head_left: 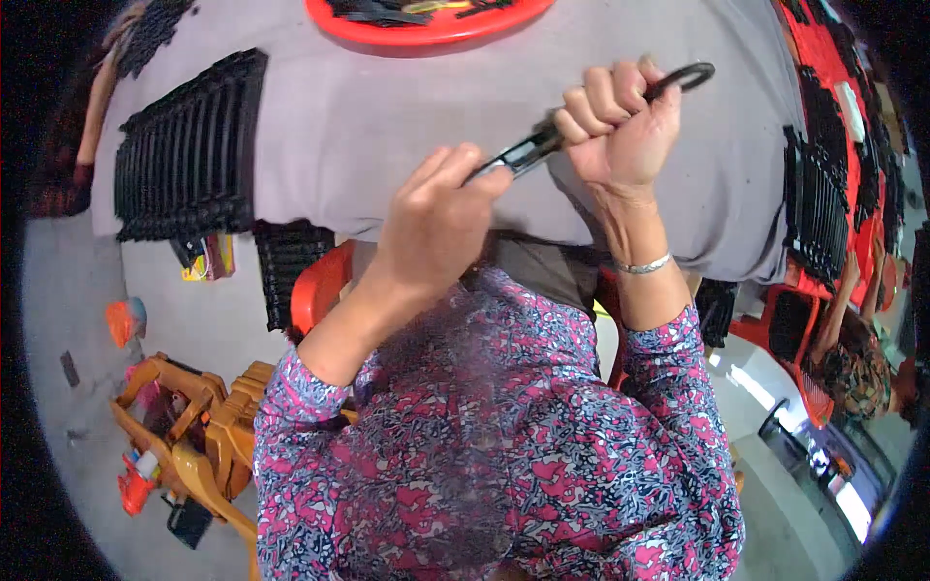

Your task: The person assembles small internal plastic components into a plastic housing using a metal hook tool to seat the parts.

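A long, narrow black piece [528, 152] with a rounded loop at one end is held aslant above the table, between both my hands. My right hand [625, 126] is wrapped round its upper part, and the loop sticks out past the thumb. Closed on the lower end is my left hand [441, 208], whose fingers and thumb hide that tip. A shiny, pale strip shows along the middle of the piece. What kind of article it is, I cannot make out.
Beyond my hands a red basin [436, 37] holds black pieces. Rows of similar black parts [184, 155] lie on the grey tablecloth [339, 126] at left, with more [819, 208] at right. Other people's arms show at both sides. Orange-brown wooden furniture [208, 426] stands lower left.
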Tool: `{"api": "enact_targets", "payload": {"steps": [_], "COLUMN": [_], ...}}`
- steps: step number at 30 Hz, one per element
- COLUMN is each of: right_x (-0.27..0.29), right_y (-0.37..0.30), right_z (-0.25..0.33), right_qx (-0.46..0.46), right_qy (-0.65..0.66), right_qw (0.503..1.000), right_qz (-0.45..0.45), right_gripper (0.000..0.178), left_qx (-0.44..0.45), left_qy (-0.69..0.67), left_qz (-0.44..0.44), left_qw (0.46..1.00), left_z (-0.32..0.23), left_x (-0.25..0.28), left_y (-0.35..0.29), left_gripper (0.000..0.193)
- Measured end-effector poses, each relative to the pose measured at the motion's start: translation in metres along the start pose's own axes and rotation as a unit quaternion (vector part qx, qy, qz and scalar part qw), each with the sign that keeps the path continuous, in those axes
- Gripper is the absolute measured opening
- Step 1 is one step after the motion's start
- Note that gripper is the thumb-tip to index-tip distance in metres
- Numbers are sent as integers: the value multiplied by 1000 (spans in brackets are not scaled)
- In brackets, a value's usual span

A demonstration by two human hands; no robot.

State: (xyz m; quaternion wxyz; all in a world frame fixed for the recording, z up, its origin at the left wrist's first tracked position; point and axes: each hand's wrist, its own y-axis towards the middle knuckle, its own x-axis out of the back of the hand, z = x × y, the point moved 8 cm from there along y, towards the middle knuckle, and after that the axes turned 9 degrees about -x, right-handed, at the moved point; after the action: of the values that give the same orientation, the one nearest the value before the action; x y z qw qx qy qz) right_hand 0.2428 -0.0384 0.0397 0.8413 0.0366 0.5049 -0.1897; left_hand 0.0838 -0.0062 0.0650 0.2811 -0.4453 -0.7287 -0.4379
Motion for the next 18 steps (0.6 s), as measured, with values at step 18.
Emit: {"api": "enact_targets", "payload": {"steps": [18], "right_x": [56], "right_y": [-6], "right_z": [51], "right_qx": [15], "right_qy": [-151], "right_qw": [978], "right_qz": [-142], "right_gripper": [26], "left_qx": [11], "left_qy": [-4], "left_qz": [-75], "left_qw": [997], "left_z": [5], "left_x": [20], "left_y": [-26], "left_gripper": [10]}}
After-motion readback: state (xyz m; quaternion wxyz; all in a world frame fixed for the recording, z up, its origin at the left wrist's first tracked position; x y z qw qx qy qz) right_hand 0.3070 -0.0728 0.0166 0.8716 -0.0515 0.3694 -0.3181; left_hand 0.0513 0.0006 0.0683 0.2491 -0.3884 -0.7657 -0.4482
